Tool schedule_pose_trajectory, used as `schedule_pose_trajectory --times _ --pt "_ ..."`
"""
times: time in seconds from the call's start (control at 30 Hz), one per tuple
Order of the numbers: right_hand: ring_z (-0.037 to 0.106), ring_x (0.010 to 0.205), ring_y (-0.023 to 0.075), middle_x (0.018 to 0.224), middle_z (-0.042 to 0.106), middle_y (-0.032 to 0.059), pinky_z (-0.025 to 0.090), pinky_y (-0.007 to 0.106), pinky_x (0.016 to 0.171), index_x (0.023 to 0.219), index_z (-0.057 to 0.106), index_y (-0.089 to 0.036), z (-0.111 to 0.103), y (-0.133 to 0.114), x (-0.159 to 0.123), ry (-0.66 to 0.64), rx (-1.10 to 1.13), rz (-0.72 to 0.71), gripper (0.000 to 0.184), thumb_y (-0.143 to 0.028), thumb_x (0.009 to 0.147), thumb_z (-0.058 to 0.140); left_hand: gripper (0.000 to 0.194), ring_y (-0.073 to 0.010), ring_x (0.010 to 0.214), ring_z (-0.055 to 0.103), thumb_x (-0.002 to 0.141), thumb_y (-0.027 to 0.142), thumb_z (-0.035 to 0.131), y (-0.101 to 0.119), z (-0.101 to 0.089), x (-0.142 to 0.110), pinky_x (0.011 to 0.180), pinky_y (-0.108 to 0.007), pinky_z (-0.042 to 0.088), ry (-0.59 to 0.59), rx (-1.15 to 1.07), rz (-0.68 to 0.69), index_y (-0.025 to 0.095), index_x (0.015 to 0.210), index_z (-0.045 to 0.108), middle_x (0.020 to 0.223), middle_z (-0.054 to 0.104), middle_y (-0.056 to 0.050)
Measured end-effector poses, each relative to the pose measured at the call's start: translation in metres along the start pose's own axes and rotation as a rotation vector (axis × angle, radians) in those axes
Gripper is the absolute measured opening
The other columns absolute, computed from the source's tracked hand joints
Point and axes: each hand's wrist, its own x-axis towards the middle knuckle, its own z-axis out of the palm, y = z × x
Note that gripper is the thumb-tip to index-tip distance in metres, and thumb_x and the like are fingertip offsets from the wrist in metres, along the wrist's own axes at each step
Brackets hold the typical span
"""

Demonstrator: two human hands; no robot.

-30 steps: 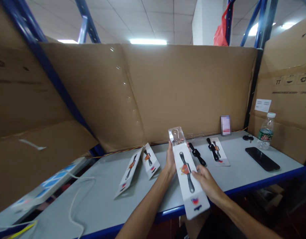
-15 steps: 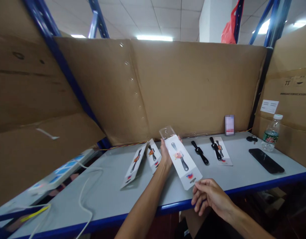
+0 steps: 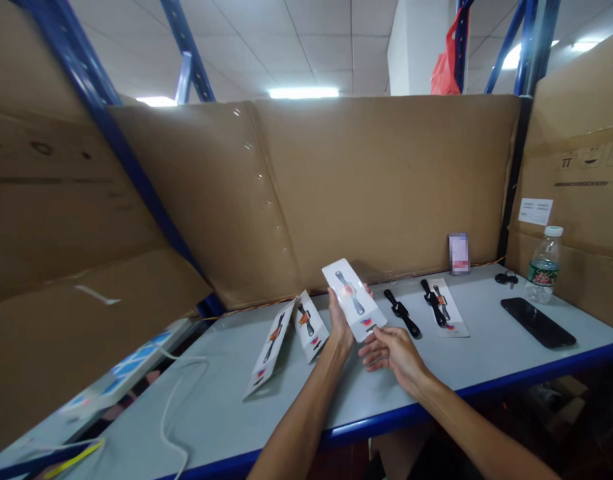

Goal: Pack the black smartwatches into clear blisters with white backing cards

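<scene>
A white printed packaging card [image 3: 355, 300], showing a dark two-ended tool, is held tilted above the table. My left hand [image 3: 339, 320] grips it from behind and along its left side; some of its fingers are hidden behind the card. At the lower edge, my right hand [image 3: 394, 353] pinches the corner between thumb and forefinger, its other fingers loosely curled. To the right lies a black two-ended hand tool [image 3: 402, 313]. A second black hand tool [image 3: 433, 303] rests on another printed card [image 3: 454, 313].
Two more printed packs, a left pack [image 3: 270, 347] and a right pack [image 3: 310, 325], lean together on the grey table [image 3: 221, 393]. A phone [image 3: 536, 323], bottle [image 3: 543, 267] and keys [image 3: 506, 279] stand or lie at right. A power strip [image 3: 136, 360] with white cables runs along the left edge.
The card has moved farther from me and lies flatter to view. Clear plastic seen at its top edge before no longer shows. My right hand has moved up and left with it.
</scene>
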Motion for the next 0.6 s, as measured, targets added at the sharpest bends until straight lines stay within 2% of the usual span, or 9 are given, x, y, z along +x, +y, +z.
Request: schedule_pose_trajectory --times 0.17,0.27,0.4,0.5,0.6 --pt "0.064 0.052 0.0147 0.075 0.074 0.0108 0.051 0.026 0.049 0.088 0.067 -0.011 0.002 -0.001 0.002 -0.024 -0.026 0.007 0.045 -0.054 0.074 0.071 0.067 -0.0231 0.063 0.070 0.095 0.065 0.033 0.004 -0.005 0.002 0.065 -0.036 0.059 0.034 0.045 0.020 0.010 0.105 0.071 0.075 0.073 -0.012" --pt "0.059 0.045 0.0123 0.065 0.071 0.0058 0.045 0.023 0.043 0.089 0.067 -0.012 -0.012 -0.006 -0.003 -0.042 -0.141 -0.015 0.045 -0.054 0.073 0.068 0.064 -0.0251 0.071 0.072 0.094 0.064 0.037 0.004 -0.003 0.002 0.069 -0.037 0.059 0.047 0.042 0.018 0.011 0.107 0.070 0.081 0.074 -0.013" --pt "0.049 0.035 0.0092 0.052 0.062 -0.0021 0.031 0.018 0.032 0.080 0.058 -0.016 -0.036 -0.010 0.004 0.073 -0.356 -0.117 0.046 -0.061 0.073 0.067 0.064 -0.0250 0.077 0.074 0.096 0.062 0.033 0.002 0.005 0.001 0.075 -0.036 0.059 0.055 0.055 0.016 0.011 0.111 0.069 0.083 0.075 -0.013" --pt "0.048 0.032 0.0088 0.051 0.061 -0.0034 0.030 0.017 0.029 0.079 0.053 -0.018 -0.038 -0.007 0.015 0.073 -0.413 -0.020 0.044 -0.060 0.075 0.067 0.064 -0.0254 0.081 0.074 0.097 0.061 0.030 0.001 0.010 -0.001 0.078 -0.037 0.059 0.065 0.055 0.027 0.012 0.115 0.068 0.084 0.075 -0.012" --pt "0.049 0.031 0.0085 0.049 0.061 -0.0022 0.034 0.017 0.029 0.073 0.054 -0.017 -0.023 -0.001 0.024 0.045 -0.336 0.080 0.040 -0.055 0.082 0.065 0.063 -0.0242 0.078 0.074 0.098 0.059 0.030 0.002 0.011 -0.003 0.076 -0.035 0.059 0.096 0.055 0.040 0.014 0.118 0.068 0.084 0.076 -0.011"
